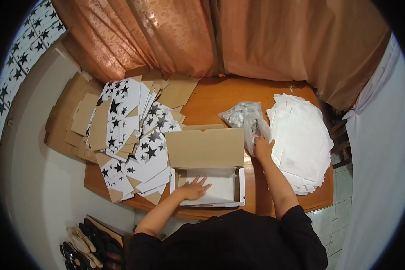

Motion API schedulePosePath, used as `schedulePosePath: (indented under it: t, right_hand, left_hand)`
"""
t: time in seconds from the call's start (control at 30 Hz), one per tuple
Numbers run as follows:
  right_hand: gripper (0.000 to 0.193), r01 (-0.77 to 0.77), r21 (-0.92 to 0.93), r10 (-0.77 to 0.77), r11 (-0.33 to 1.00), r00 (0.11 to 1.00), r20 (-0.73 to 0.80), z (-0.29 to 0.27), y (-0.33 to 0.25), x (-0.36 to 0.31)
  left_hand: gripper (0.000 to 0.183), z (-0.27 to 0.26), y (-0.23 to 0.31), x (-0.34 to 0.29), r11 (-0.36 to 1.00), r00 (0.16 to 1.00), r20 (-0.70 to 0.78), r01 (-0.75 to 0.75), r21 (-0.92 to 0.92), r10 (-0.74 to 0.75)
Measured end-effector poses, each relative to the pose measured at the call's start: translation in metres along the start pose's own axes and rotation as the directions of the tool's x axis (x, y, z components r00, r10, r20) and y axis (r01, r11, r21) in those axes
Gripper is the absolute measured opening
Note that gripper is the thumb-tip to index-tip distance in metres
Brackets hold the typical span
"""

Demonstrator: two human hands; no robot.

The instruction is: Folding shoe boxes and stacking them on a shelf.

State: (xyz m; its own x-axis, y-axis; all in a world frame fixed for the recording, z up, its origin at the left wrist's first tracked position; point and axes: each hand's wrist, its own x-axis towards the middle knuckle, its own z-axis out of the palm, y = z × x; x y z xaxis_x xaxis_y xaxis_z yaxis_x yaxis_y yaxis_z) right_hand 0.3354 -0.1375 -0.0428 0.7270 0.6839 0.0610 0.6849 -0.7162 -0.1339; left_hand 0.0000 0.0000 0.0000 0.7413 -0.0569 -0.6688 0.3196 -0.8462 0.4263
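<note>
An open cardboard box (205, 149) stands at the table's near edge, its brown lid raised away from me and its outside white. White paper (218, 189) lines the bottom. My left hand (194, 189) rests flat on that paper with its fingers spread. To the right of the box, my right hand (263, 146) reaches to the near end of a clear plastic bag (258, 128), its visible fingers apart and some tips hard to make out against the plastic. Small greyish packets (242, 113) show through the plastic at the bag's far side.
Flattened star-patterned cardboard boxes (121, 121) are heaped on the left of the wooden table (202, 108), with plain brown cardboard (60, 119) by the wall. A pile of white paper sheets (299, 144) lies at right. Orange curtains (265, 40) hang behind; shoes (87, 243) are at lower left.
</note>
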Motion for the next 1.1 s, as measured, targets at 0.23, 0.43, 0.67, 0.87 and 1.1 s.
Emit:
schedulePosePath:
  t: [0.23,0.43,0.67,0.87,1.1]
  right_hand:
    - [0.016,0.037,0.062,-0.026,0.997,0.985,-0.171,-0.026,-0.007,-0.009]
    - [0.019,0.037,0.352,0.115,0.935,0.908,-0.403,-0.065,-0.016,-0.02]
    - [0.017,0.197,0.536,0.111,0.821,0.866,-0.488,-0.104,-0.052,-0.052]
    - [0.015,0.348,0.574,0.004,0.741,0.852,-0.523,-0.128,-0.082,-0.081]
    - [0.013,0.375,0.584,-0.049,0.719,0.867,-0.496,-0.133,-0.096,-0.097]
  left_hand:
    - [0.05,-0.057,0.036,-0.065,0.901,0.995,-0.058,-0.096,-0.423,0.078]
    - [0.026,-0.046,0.025,-0.05,0.938,0.99,-0.106,-0.121,-0.326,0.091]
    - [0.033,-0.043,0.036,-0.026,0.974,0.761,-0.648,0.11,0.2,0.047]
    - [0.075,-0.027,0.042,-0.023,0.922,0.35,-0.906,0.214,0.323,0.236]
    - [0.026,-0.037,0.025,-0.019,0.914,0.437,-0.855,0.152,0.376,0.279]
